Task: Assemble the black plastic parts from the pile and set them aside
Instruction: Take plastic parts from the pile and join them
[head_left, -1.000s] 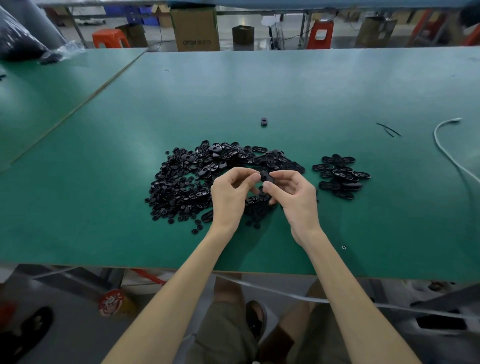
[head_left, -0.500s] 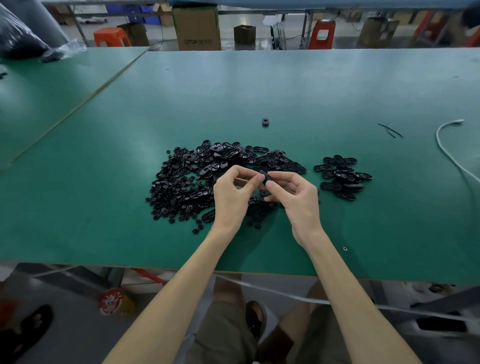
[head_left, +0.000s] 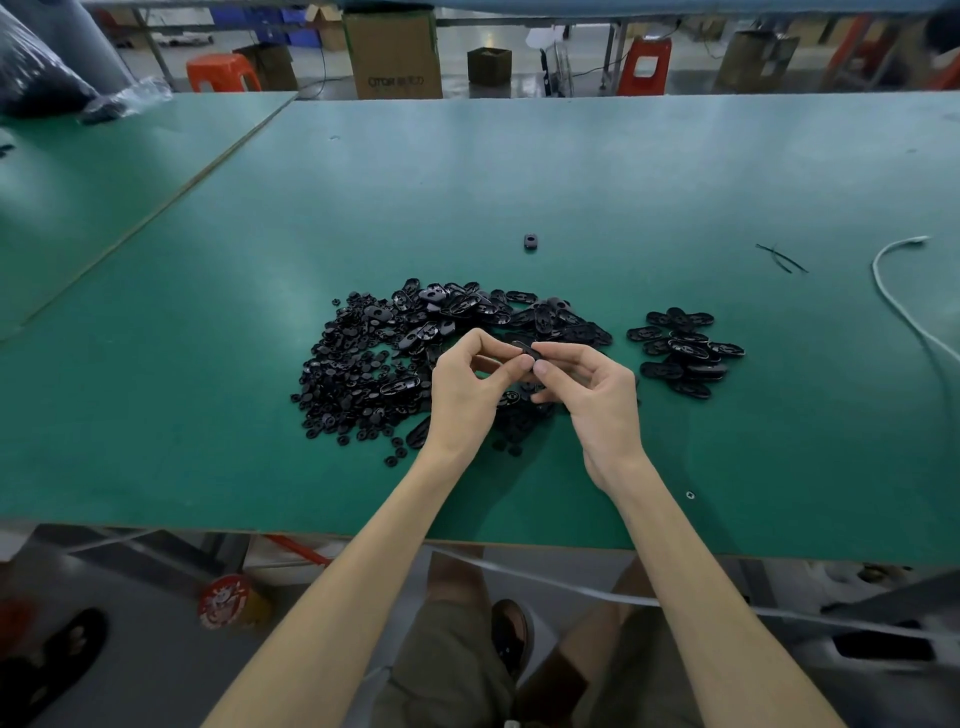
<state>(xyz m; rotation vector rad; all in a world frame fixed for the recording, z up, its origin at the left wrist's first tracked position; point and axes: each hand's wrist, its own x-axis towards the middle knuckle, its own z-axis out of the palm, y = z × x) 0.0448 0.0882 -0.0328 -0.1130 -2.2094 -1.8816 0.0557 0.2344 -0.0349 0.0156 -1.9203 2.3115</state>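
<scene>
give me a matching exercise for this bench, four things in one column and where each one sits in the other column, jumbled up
Things:
1. large pile of black parts
2. small group of oval parts
3. lone black part
4. white cable

Places:
A. near the right edge of the picture
B. alone, beyond the large pile
C. just right of the large pile
D. middle of the green table

Pairs: 1-D, 2-C, 3-B, 4-A
</scene>
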